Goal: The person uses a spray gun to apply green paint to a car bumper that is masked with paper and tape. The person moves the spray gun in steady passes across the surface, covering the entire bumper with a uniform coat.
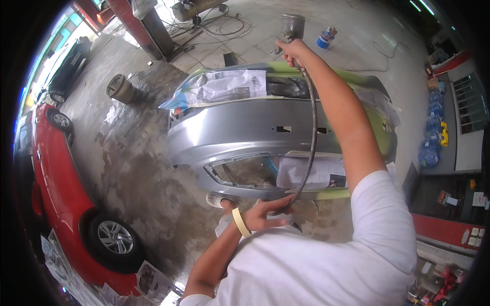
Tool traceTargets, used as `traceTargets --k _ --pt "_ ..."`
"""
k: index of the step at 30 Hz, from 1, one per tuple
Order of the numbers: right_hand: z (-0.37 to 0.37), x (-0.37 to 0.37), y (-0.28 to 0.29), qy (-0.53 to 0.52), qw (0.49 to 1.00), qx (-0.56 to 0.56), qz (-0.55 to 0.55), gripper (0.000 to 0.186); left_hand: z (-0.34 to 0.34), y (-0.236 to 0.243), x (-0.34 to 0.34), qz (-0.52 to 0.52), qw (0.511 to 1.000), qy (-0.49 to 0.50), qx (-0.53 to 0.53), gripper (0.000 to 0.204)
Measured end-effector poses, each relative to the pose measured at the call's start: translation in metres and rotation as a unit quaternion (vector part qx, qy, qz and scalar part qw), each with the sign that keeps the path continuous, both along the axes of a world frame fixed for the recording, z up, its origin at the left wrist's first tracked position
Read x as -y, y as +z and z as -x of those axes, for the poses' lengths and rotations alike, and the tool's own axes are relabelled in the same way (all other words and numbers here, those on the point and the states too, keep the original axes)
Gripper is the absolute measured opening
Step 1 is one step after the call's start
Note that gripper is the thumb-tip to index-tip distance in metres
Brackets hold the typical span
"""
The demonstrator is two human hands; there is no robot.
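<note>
My right hand (295, 51) reaches far out, wrapped round a spray gun (293, 29) with a grey metal cup on top. A dark air hose (313, 122) runs from the gun's handle back toward my body. Near my waist, my left hand (263, 215) holds the hose between thumb and fingers, some fingers stretched out. A tape roll or band (241, 222) circles the left wrist. Below the gun lies a silver-grey car bumper (240, 127), with yellow-green parts at its far and right sides. Newspaper masking (224, 86) covers its far section, and another newspaper sheet (306, 171) its near opening.
A blue can (325, 39) stands on the tiles beyond the bumper. At left are a bucket (121, 88) and a red car (66, 188). A lift post (148, 30) and compressor (196, 11) stand at the back. Blue water bottles (433, 127) line the right side.
</note>
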State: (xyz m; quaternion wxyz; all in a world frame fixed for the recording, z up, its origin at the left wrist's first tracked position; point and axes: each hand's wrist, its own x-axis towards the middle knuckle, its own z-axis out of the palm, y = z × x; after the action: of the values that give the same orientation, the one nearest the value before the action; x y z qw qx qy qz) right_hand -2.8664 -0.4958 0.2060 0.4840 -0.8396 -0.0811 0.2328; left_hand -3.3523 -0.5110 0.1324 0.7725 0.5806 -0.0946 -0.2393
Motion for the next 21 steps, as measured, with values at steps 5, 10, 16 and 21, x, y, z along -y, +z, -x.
traceTargets --k 5,10,16,21 --pt "0.038 -0.03 -0.015 -0.036 0.997 -0.049 -0.053 0.048 0.053 -0.015 -0.062 -0.016 0.999 0.014 -0.032 0.077" --pt "0.103 -0.076 -0.062 -0.111 0.993 -0.023 -0.037 0.048 0.131 -0.055 -0.139 -0.024 0.997 0.026 -0.062 0.07" --pt "0.162 -0.119 -0.078 -0.364 0.924 0.116 -0.029 0.045 0.202 -0.07 -0.277 -0.103 0.99 0.084 -0.055 0.056" --pt "0.268 -0.15 -0.069 -0.343 0.922 0.064 -0.169 0.042 0.276 -0.063 -0.39 -0.237 0.966 0.069 -0.071 0.031"
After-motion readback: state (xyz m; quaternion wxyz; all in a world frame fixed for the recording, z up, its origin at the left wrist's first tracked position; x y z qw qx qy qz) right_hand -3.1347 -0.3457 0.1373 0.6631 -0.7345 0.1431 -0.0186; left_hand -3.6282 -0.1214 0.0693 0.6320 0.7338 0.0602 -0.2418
